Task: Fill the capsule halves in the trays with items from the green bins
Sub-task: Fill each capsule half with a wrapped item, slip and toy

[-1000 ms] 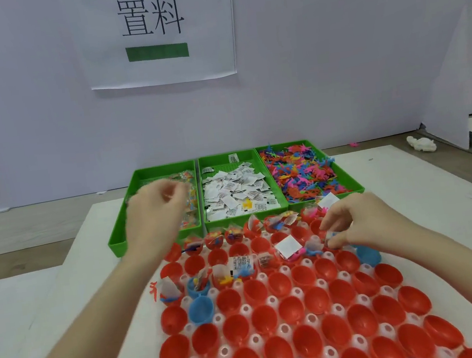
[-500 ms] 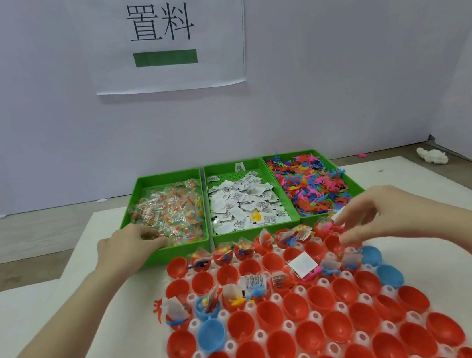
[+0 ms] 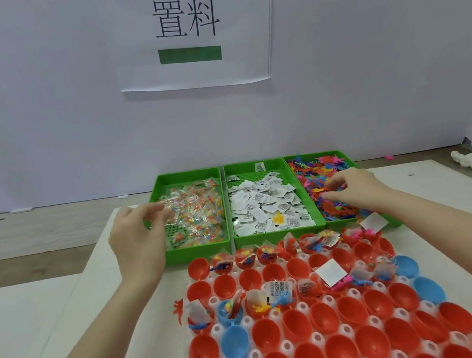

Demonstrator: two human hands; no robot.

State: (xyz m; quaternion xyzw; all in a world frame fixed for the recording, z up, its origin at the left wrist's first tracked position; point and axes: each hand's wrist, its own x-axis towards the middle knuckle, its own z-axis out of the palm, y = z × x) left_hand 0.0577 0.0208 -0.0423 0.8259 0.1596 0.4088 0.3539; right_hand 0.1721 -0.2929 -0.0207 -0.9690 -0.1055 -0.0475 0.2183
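White tabletop [image 3: 65,306]; left hand [image 3: 137,239] loose-fingered over crinkly packets [image 3: 194,214], right hand [image 3: 353,190] grip pinching rubbery toys [image 3: 331,202].

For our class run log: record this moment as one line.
left hand: over sweets bin, open | right hand: picking in toy bin | capsule tray: partly filled
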